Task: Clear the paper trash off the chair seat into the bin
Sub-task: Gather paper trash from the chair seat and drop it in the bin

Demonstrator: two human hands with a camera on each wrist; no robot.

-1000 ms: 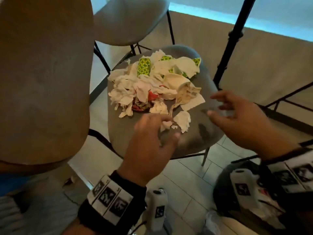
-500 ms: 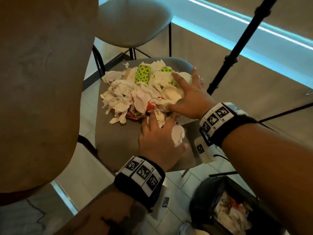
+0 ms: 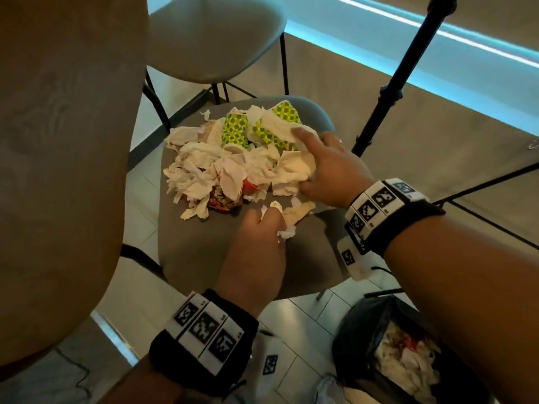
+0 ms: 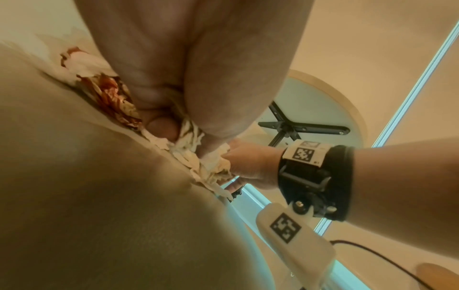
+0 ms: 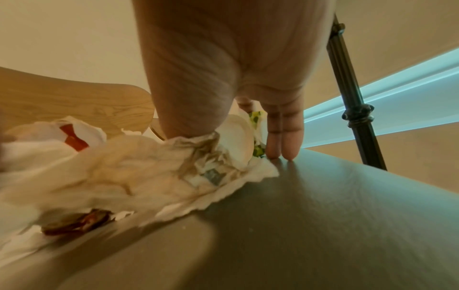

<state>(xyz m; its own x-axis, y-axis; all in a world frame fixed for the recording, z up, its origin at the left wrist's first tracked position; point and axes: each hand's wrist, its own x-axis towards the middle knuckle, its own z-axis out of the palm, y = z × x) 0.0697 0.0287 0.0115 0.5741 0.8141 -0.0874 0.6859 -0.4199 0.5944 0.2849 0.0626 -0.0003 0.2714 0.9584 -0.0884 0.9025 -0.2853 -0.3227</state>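
A heap of torn white paper (image 3: 221, 170), with green-dotted pieces (image 3: 234, 132) and a red wrapper, lies on the grey chair seat (image 3: 204, 258). At the heap's near edge my left hand (image 3: 271, 221) curls round white paper scraps (image 3: 287, 233); the left wrist view shows those scraps (image 4: 188, 141) pinched under bent fingers (image 4: 161, 125). My right hand (image 3: 309, 161) lies against the heap's right side, index finger over the papers and thumb under a white napkin (image 5: 149, 166). Its straight fingers (image 5: 283, 145) touch the seat (image 5: 323, 215). The bin (image 3: 358, 330), lined with a black bag, holds paper at lower right.
A tall tan chair back (image 3: 58, 141) fills the left. A second chair (image 3: 215, 39) stands behind the seat. A black tripod pole (image 3: 388, 91) rises just right of the seat. Tiled floor (image 3: 291, 316) lies between seat and bin.
My right hand came in from the right and settled against the heap. My left hand closed its fingers round the loose scraps at the heap's near edge.
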